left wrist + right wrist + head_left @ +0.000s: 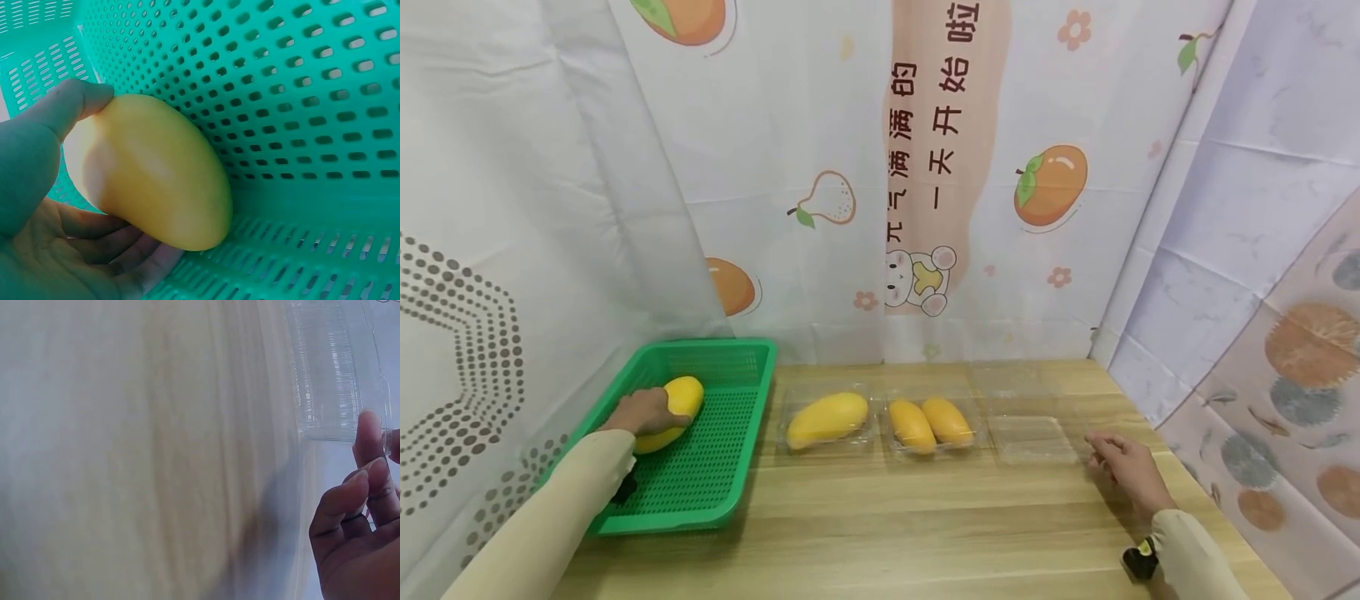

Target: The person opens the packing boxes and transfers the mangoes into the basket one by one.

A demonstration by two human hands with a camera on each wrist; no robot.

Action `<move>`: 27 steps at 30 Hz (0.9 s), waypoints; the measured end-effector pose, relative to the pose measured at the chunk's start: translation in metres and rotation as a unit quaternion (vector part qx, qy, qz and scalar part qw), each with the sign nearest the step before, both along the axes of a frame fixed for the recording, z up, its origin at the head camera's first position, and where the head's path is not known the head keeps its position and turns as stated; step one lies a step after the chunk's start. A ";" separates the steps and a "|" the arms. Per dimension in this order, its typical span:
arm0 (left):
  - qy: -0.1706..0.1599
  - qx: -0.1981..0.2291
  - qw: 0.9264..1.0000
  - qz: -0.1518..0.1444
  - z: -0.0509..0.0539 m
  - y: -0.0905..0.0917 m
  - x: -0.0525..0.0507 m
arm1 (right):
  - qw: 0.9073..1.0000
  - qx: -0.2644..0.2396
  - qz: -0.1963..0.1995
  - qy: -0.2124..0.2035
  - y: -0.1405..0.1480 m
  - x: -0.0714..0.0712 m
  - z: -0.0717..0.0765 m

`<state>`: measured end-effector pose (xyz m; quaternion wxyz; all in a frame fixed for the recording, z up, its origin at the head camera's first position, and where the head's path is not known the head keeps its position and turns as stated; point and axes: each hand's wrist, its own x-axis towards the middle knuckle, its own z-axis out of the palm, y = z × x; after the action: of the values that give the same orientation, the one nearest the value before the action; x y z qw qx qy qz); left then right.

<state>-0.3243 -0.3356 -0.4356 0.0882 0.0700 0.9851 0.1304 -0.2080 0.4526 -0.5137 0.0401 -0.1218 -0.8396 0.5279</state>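
Inside the green basket [752, 417], my left hand [643, 412] grips a large yellow mango [156, 169]. The thumb lies over its top and the fingers curl beneath it. Far to the right, my right hand [1127, 471] is at the right edge of an open clear plastic box [1037, 440] with nothing inside. In the right wrist view its thumb and a finger pinch the box's thin rim [328, 428]; the remaining fingers are bent.
Between the basket and that box stand two clear boxes: one holds a single yellow mango [827, 421], the other two smaller orange-yellow mangoes [928, 425]. All rest on a wooden table [880, 517]. Printed curtains [820, 108] hang behind and at both sides.
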 end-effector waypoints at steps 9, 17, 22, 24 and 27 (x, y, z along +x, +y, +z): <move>0.028 -0.008 1.000 -0.004 0.012 -0.002 -0.001 | 1.000 -0.003 -0.002 0.008 -0.003 -0.001 0.006; 0.039 0.011 0.999 -0.015 0.017 0.000 0.002 | 1.000 0.006 -0.002 0.003 -0.003 0.001 0.007; 0.049 0.027 0.998 -0.029 0.019 0.004 0.005 | 1.000 0.008 -0.001 -0.001 -0.003 0.003 0.005; 0.054 0.033 0.997 -0.031 0.021 0.006 0.006 | 1.000 0.010 -0.001 0.000 -0.003 0.004 0.004; 0.063 0.043 0.997 -0.032 0.024 0.013 0.006 | 1.000 0.015 0.000 0.003 -0.003 0.004 0.002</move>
<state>-0.3188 -0.3228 -0.4111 0.0272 0.1135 0.9794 0.1648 -0.2035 0.4494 -0.5118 0.0440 -0.1193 -0.8473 0.5157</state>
